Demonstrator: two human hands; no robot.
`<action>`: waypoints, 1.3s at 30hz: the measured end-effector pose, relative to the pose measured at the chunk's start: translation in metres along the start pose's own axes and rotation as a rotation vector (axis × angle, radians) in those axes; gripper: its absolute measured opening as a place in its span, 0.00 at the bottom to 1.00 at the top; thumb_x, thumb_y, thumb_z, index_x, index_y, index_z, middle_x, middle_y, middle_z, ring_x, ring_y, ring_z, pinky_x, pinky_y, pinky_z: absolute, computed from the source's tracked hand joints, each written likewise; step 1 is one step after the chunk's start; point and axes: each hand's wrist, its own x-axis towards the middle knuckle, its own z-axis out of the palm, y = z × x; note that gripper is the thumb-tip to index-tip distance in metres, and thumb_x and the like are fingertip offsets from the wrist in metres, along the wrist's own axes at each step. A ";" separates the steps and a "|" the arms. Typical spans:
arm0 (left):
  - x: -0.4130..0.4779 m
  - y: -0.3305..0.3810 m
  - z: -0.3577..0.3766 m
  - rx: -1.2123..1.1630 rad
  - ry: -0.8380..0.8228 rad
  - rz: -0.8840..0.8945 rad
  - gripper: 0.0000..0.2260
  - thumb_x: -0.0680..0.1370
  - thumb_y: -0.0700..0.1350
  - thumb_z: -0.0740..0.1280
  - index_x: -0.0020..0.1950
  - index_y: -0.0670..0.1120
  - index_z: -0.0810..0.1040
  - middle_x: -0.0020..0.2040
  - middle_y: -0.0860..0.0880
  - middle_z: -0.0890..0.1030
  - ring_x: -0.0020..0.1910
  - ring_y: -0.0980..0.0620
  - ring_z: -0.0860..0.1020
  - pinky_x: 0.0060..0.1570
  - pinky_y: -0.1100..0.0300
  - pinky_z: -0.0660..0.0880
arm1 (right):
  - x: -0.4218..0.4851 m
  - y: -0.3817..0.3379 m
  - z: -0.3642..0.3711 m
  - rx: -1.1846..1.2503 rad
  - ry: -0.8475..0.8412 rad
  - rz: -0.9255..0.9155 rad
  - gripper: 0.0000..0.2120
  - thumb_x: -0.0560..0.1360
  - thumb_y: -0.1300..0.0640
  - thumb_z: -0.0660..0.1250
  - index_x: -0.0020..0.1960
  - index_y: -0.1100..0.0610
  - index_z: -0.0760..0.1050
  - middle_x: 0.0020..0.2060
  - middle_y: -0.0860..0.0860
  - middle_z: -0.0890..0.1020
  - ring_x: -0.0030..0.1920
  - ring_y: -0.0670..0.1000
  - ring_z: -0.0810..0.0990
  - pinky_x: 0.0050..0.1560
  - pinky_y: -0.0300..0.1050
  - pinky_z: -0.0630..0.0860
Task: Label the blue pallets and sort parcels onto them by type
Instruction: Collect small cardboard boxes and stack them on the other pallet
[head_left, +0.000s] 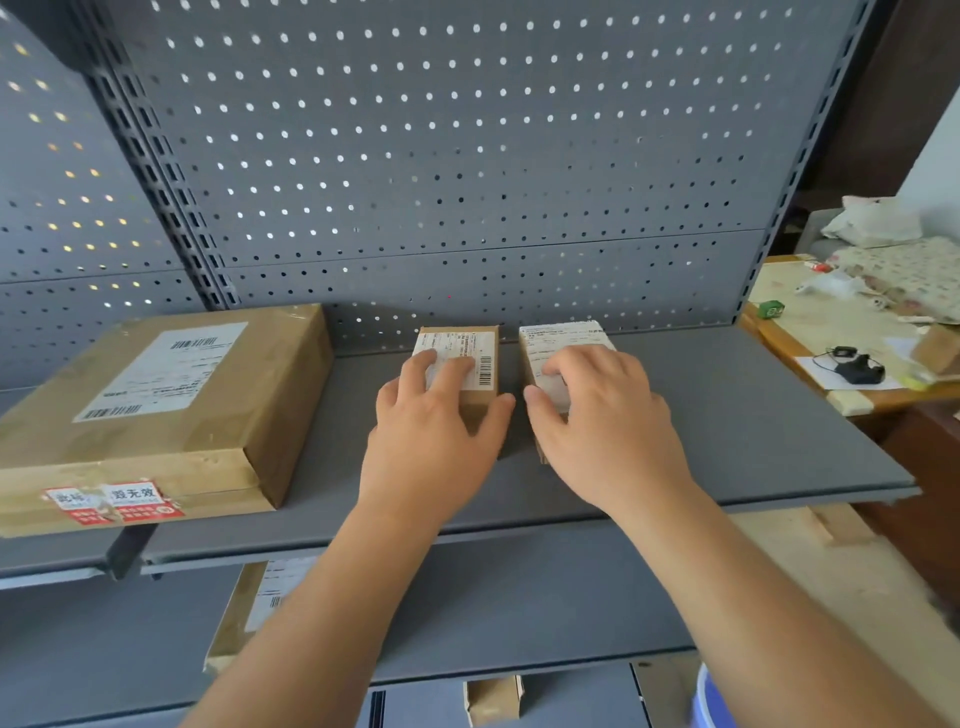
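I am watching both hands closing on two little cartons standing side by side, just apart, at the back of the grey shelf (727, 415), against the pegboard (467, 156). The left hand (436, 431) is gripping the left small parcel (483, 364), fingers lying over its top and thumb pressing its right side. The right hand (602, 421) is mirroring that on the right small parcel (561, 335), thumb on its left side. Taking one in each hand looks to me like a way of lifting two parcels of the same type in a single trip.

Each is carrying a white shipping label on top. The left one is showing a barcode by its right edge, but the print is too small for me to read.

The large parcel (171, 395) is lying flat at the shelf's left end, well apart. It is wearing a white label with barcodes and a torn red-and-white seal on its front edge, where I am making out "无效".

No blue pallet is showing. A blue rim (711, 701) is peeking in at lower right, and I cannot tell what it is.
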 end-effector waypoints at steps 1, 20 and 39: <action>0.000 0.001 0.000 0.019 0.004 0.000 0.27 0.77 0.66 0.64 0.73 0.58 0.70 0.78 0.53 0.63 0.74 0.41 0.63 0.63 0.45 0.73 | 0.001 0.003 0.000 -0.007 0.012 -0.008 0.15 0.78 0.41 0.64 0.58 0.48 0.73 0.60 0.43 0.76 0.66 0.52 0.70 0.54 0.55 0.74; -0.025 0.023 0.002 0.063 0.058 -0.132 0.30 0.78 0.60 0.68 0.78 0.58 0.66 0.80 0.55 0.60 0.76 0.41 0.60 0.69 0.50 0.67 | 0.005 0.036 -0.011 0.014 -0.089 -0.046 0.28 0.74 0.40 0.69 0.69 0.52 0.72 0.70 0.50 0.72 0.63 0.64 0.69 0.56 0.58 0.76; -0.150 0.056 -0.028 0.136 0.289 -0.421 0.29 0.77 0.64 0.65 0.77 0.64 0.65 0.79 0.59 0.61 0.77 0.45 0.60 0.70 0.46 0.69 | -0.038 0.027 -0.049 0.244 -0.157 -0.350 0.30 0.73 0.42 0.68 0.73 0.48 0.71 0.73 0.48 0.70 0.64 0.62 0.69 0.59 0.55 0.72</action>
